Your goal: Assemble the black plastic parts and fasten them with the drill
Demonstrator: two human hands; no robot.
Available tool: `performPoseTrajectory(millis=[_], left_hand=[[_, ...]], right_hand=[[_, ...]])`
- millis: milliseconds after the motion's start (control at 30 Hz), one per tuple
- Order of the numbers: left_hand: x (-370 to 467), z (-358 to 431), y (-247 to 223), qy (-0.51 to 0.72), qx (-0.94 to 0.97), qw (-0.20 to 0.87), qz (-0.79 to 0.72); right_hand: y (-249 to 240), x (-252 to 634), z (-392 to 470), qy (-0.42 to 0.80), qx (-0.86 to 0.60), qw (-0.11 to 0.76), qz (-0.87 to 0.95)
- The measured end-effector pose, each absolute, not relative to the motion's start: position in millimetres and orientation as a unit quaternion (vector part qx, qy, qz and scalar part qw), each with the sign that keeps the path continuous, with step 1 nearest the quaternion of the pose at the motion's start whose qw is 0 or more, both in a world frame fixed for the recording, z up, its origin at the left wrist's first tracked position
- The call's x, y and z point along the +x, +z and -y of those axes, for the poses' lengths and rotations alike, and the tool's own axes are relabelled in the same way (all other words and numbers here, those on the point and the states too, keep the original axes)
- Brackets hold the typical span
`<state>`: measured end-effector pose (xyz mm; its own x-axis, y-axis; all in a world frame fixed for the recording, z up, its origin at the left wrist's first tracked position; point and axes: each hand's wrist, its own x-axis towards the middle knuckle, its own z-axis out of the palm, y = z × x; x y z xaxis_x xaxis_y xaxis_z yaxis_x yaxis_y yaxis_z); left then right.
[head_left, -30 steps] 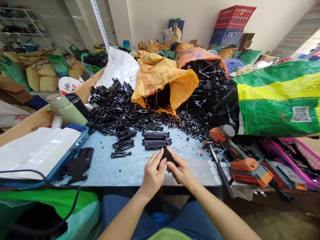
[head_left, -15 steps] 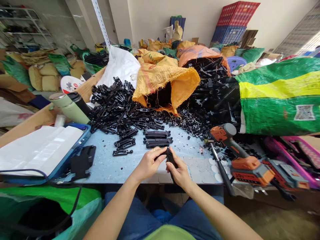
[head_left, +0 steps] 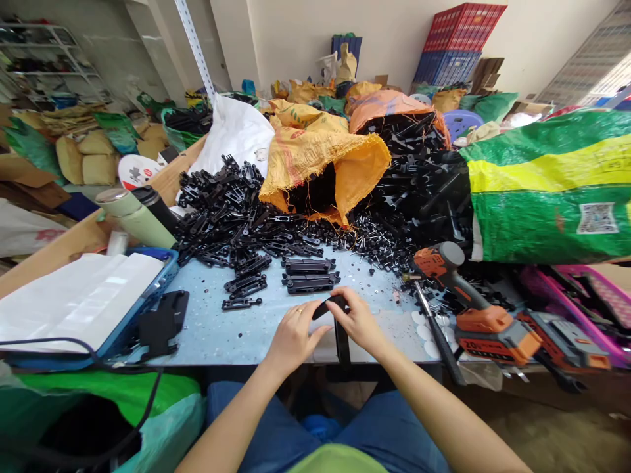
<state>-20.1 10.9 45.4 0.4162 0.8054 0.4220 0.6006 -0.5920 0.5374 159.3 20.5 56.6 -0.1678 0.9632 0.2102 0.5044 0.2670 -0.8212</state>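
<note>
Over the table's front edge, my two hands are on a black plastic arm [head_left: 342, 345] bent at an angle. One section hangs down below my right hand [head_left: 362, 323]; a shorter section points left to the fingers of my left hand [head_left: 294, 334]. My right hand pinches the part near its bend. My left fingers touch the left end, the thumb held apart below. Just beyond lie several long black bars [head_left: 309, 282] side by side. To their left is a row of small black links [head_left: 246, 286].
An orange power drill [head_left: 480, 318] and a dark-handled tool [head_left: 438, 335] lie at right. Behind are heaps of black parts [head_left: 221, 203], loose screws [head_left: 377, 243] and a yellow sack [head_left: 315, 154]. At left stand a blue basket [head_left: 170, 266] and a green flask [head_left: 140, 220].
The black plastic arm was upright and straight between both hands; now it is bent, one section turned left. My left thumb has come away from it, and my right hand sits slightly higher.
</note>
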Motion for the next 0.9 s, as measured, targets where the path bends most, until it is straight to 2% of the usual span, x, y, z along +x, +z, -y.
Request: performPoseTrajectory(millis=[100,233,667,800,900], left_hand=[[-18.2,-8.3,40.5,0.337,0.825,0.036,-0.453],[-15.8,-9.6,37.4,0.337,0.826,-0.028,-0.451],[-9.6,-6.3,20.5,0.323,0.818,-0.061,-0.472],[-4.1,10.4,8.4,0.284,0.790,-0.083,-0.536],[1.6,30.3,5.8,0.214,0.755,-0.094,-0.613]], right_hand=[[50.7,158.6,-20.4,0.294,-0.556,0.406,0.663],[46.9,157.3,-18.9,0.291,-0.563,0.421,0.649],[36.4,151.4,-16.3,0.293,-0.580,0.421,0.633],[28.9,153.6,-13.8,0.330,-0.578,0.382,0.641],[27.2,170.0,-29.6,0.289,-0.572,0.364,0.676]])
